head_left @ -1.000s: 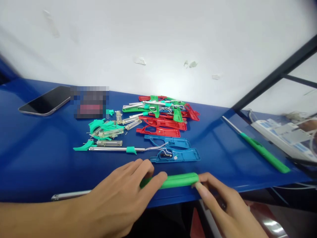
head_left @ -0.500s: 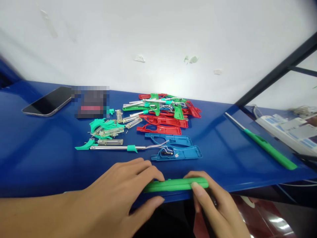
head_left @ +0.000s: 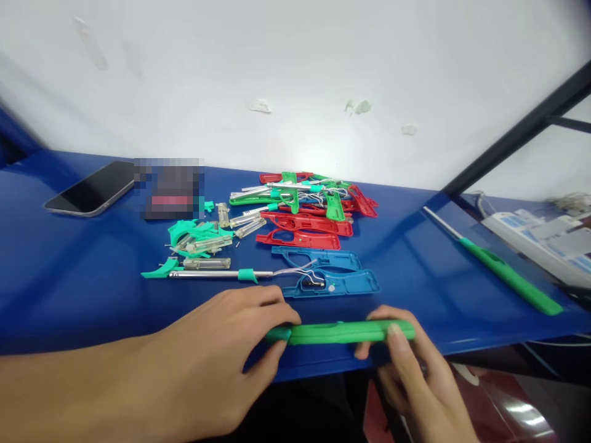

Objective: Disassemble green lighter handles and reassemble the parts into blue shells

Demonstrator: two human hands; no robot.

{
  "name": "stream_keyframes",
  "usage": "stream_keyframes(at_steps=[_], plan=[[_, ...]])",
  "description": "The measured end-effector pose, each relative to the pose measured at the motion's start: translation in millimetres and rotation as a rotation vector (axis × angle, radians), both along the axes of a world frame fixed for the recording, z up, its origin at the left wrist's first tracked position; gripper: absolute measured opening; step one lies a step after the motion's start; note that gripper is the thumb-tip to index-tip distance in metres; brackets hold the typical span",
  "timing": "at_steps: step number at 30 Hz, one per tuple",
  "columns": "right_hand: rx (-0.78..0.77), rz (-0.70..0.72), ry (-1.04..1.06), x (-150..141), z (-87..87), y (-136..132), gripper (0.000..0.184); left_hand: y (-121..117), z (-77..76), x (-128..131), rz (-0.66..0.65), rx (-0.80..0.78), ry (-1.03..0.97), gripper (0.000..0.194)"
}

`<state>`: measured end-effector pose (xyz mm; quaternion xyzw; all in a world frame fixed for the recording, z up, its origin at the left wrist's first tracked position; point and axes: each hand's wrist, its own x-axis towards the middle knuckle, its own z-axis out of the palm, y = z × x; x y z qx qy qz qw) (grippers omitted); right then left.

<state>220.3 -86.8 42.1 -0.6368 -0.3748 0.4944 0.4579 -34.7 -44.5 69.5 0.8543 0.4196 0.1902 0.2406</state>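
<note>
A green long-reach lighter (head_left: 339, 333) lies crosswise between my hands above the table's front edge. My left hand (head_left: 231, 351) pinches the teal collar at its left end, and the metal tube beyond is hidden behind my fingers. My right hand (head_left: 415, 363) grips the other end of the handle, thumb on the near side. Just beyond sit two blue handle halves (head_left: 357, 282), one with a black part and thin wires inside. To their left a metal tube (head_left: 207, 274) with a teal collar lies beside a teal trigger (head_left: 159, 269) and a clear fuel tank (head_left: 207, 263).
Red handle halves (head_left: 307, 239) and a heap of green and red parts lie farther back. Teal triggers and several clear tanks are piled at left, near a phone (head_left: 92, 189). Another green lighter (head_left: 512, 271) rests at right, near a white power strip (head_left: 530, 240).
The held lighter has shifted right and slightly up with my right hand. My left fingers have closed on its teal collar, which now shows at the left end.
</note>
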Motion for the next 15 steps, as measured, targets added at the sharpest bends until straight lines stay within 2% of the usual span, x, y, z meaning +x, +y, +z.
stream_keyframes(at_steps=[7,13,15], plan=[[0.004,0.002,0.006,1,-3.3,-1,0.056,0,-12.7,1,0.028,-0.022,-0.038,0.02],[0.046,0.079,-0.058,4,-8.2,-3,0.052,-7,-16.8,3,0.091,0.213,-0.028,0.018],[0.055,0.115,-0.09,6,-9.3,-3,0.048,-10,-16.3,5,0.106,0.248,0.004,0.018]])
